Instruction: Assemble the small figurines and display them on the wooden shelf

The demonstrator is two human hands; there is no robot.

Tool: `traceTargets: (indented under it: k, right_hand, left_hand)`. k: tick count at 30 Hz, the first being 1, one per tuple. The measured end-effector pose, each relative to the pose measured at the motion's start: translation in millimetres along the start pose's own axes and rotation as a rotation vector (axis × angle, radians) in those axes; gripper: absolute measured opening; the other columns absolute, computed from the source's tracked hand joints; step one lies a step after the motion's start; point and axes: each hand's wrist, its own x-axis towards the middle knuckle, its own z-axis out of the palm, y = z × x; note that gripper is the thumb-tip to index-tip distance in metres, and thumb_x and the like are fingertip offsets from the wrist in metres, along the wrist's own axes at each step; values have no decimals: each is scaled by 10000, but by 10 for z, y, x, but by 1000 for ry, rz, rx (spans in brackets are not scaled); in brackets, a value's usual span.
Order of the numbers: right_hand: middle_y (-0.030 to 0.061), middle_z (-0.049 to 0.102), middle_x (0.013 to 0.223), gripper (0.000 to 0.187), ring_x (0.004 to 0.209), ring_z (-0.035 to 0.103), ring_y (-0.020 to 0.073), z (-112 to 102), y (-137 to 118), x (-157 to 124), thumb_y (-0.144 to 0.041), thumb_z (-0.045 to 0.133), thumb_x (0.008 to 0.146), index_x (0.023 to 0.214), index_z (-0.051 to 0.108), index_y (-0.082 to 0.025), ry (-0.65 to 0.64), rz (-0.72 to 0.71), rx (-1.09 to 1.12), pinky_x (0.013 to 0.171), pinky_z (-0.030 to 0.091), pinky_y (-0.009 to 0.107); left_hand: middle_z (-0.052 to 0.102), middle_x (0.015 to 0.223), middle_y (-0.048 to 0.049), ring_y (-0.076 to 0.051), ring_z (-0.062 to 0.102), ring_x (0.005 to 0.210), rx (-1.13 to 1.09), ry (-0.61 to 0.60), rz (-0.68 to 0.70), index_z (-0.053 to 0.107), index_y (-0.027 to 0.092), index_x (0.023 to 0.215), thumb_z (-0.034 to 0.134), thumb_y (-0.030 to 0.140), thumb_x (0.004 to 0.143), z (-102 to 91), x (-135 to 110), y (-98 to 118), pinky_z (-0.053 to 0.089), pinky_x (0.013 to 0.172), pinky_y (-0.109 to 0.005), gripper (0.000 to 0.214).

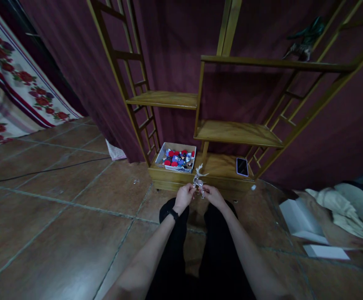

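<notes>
A small silvery, glittering figurine [198, 180] with spiky parts is held between both of my hands, just in front of the lowest board of a wooden shelf unit [222, 166]. My left hand [185, 195], with a dark band on the wrist, is closed on the figurine's left side. My right hand [213, 195] is closed on its right side. Both hands hover above my knees in black trousers.
A white box [175, 158] full of small red, blue and white pieces sits on the lowest board, with a phone [242, 166] to its right. A dark figurine [304, 39] stands on the top shelf. White boxes [300, 221] and cloth lie on the floor at right; a cable crosses the tiles at left.
</notes>
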Motion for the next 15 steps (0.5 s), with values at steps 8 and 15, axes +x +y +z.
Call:
traceTargets:
  k: [8, 15]
  right_hand:
    - [17, 697, 794, 220, 741, 624, 173, -129, 9, -104, -267, 517, 745, 860, 690, -193, -56, -39, 63, 691, 476, 287]
    - [16, 685, 735, 214, 690, 604, 157, -108, -10, -135, -284, 513, 753, 809, 693, -182, -122, -47, 51, 660, 465, 267]
  left_hand:
    - [587, 590, 6, -117, 532, 497, 64, 57, -18, 579, 197, 741, 520, 298, 811, 109, -228, 151, 356, 547, -216, 136]
    - [589, 611, 7, -109, 540, 492, 63, 104, -50, 568, 188, 746, 462, 283, 839, 176, -378, 127, 365, 545, -213, 170]
